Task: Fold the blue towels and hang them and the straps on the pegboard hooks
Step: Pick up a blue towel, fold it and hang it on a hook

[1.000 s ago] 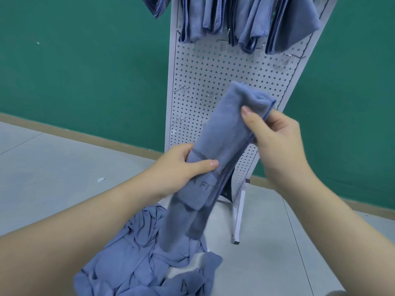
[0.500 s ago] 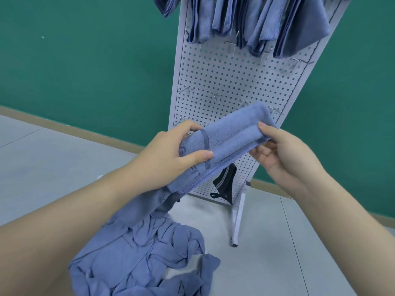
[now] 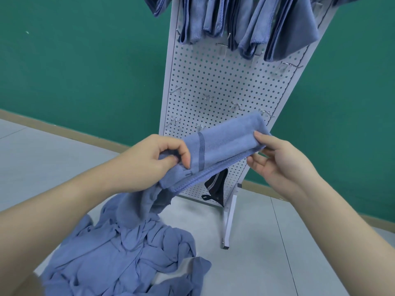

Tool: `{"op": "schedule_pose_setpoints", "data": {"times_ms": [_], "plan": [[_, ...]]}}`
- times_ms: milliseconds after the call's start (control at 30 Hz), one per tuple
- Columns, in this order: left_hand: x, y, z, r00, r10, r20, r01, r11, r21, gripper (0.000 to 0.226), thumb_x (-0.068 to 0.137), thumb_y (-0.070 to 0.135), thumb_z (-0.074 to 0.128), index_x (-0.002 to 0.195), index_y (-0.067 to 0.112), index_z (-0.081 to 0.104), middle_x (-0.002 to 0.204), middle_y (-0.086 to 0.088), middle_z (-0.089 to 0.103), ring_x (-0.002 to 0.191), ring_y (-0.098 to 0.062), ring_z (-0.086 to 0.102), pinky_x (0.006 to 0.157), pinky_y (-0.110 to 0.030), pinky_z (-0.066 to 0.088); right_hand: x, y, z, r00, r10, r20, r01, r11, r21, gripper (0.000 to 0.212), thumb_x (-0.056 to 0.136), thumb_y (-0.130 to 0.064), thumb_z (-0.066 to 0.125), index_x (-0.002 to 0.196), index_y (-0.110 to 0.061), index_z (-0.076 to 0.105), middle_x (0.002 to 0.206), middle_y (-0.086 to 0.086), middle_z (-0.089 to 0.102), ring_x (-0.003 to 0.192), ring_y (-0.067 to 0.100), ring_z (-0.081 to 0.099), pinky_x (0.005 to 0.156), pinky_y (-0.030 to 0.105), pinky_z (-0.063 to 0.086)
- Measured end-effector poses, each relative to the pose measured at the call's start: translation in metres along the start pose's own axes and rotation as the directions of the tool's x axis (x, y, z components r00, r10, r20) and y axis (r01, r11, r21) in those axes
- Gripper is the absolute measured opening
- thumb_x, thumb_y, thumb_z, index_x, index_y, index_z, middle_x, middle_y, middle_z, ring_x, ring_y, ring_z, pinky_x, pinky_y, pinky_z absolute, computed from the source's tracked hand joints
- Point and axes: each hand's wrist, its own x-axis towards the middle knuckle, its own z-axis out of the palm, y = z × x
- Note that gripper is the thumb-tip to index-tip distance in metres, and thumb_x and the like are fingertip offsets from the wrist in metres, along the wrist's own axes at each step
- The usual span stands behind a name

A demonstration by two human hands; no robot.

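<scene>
Pegboard [image 3: 215, 82] is standing upright ahead, against the green wall [image 3: 74, 60]; its top row is already carrying hung folded towels [image 3: 252, 24]. Lower rows are showing bare hooks [image 3: 208, 97], and a dark strap [image 3: 215, 186] is hanging near the board's foot.

Pile of loose blue towels [image 3: 128, 259] is lying on the grey floor [image 3: 277, 253], below and left of the hands, just in front of the board's leg.

Towel in hand [image 3: 224, 144] is lying between the two hands, long axis running from lower left up to upper right, already doubled lengthwise; its free tail is drooping from the left hand toward the pile.

Left hand [image 3: 149, 165] is gripping the lower end, fingers [image 3: 183, 154] curled and pinching the cloth by the dark stripe. Right hand [image 3: 280, 161] is pinching the upper end, thumb on top, other fingers under the fold.

Judgement: the upper right end, in the right hand, is nearer the bare hooks, which are sitting just behind and above the towel. Folding appears unfinished while the tail is hanging; hanging it likely calls for lifting the fold toward a free hook. The trailing tail could be snagging the lower hooks or the pile.
</scene>
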Motion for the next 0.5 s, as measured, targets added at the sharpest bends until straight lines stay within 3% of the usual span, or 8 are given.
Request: {"op": "schedule_pose_setpoints", "data": {"times_ms": [100,200,233,333,400,500], "plan": [[0.004,-0.004,0.004,0.992,-0.065,-0.109,0.077,0.990,0.115,0.033,0.087,0.002,0.050,0.070,0.025,0.066,0.060,0.015,0.058,0.056,-0.010,0.044,0.057,-0.024,0.039,-0.001,0.003,0.002,0.999,0.035,0.000,-0.035,0.999,-0.004,0.008,0.095,-0.011,0.070,0.099,-0.007,0.065,0.081,0.003,0.066,0.064,0.018,0.069,0.057,0.026,0.056],[0.008,-0.002,0.008,0.975,-0.091,-0.201,0.134,0.968,0.213,0.011,0.075,0.019,0.065,0.066,0.024,0.060,0.057,0.016,0.058,0.052,-0.006,0.046,0.055,-0.026,0.040,-0.002,0.005,0.006,0.998,0.064,0.017,-0.064,0.998,0.023,0.007,0.095,-0.008,0.068,0.100,-0.006,0.063,0.087,0.007,0.067,0.063,0.018,0.069,0.057,0.026,0.056],[0.009,0.000,0.010,0.973,-0.086,-0.215,0.145,0.950,0.276,0.015,0.070,0.031,0.070,0.067,0.024,0.056,0.059,0.013,0.057,0.054,-0.006,0.047,0.055,-0.028,0.038,-0.003,0.005,0.008,0.997,0.071,0.029,-0.072,0.997,0.039,0.005,0.096,-0.008,0.066,0.099,-0.006,0.063,0.086,0.007,0.067,0.062,0.018,0.069,0.056,0.026,0.056],[0.011,0.001,0.019,0.970,-0.021,-0.241,0.150,0.835,0.529,0.057,0.062,0.058,0.082,0.072,0.022,0.039,0.068,0.007,0.047,0.061,-0.010,0.041,0.055,-0.033,0.030,-0.008,0.003,0.013,0.993,0.090,0.074,-0.098,0.988,0.120,0.006,0.099,-0.007,0.060,0.094,-0.006,0.063,0.075,0.006,0.068,0.060,0.016,0.066,0.057,0.025,0.057],[0.016,0.000,0.023,0.958,0.041,-0.282,0.145,0.781,0.607,0.064,0.062,0.057,0.084,0.072,0.023,0.031,0.069,0.007,0.043,0.061,-0.011,0.039,0.054,-0.030,0.025,-0.011,0.000,0.016,0.991,0.098,0.088,-0.112,0.978,0.175,0.008,0.099,-0.006,0.057,0.093,-0.005,0.062,0.072,0.006,0.068,0.062,0.017,0.066,0.058,0.025,0.058],[0.023,-0.004,0.021,0.920,0.209,-0.333,0.087,0.718,0.691,0.062,0.062,0.039,0.081,0.070,0.026,0.020,0.062,0.010,0.032,0.055,-0.017,0.032,0.054,-0.034,0.020,-0.012,-0.003,0.016,0.990,0.106,0.090,-0.124,0.964,0.234,0.007,0.099,-0.005,0.057,0.093,-0.004,0.061,0.074,0.008,0.068,0.065,0.019,0.067,0.059,0.025,0.059]]}}
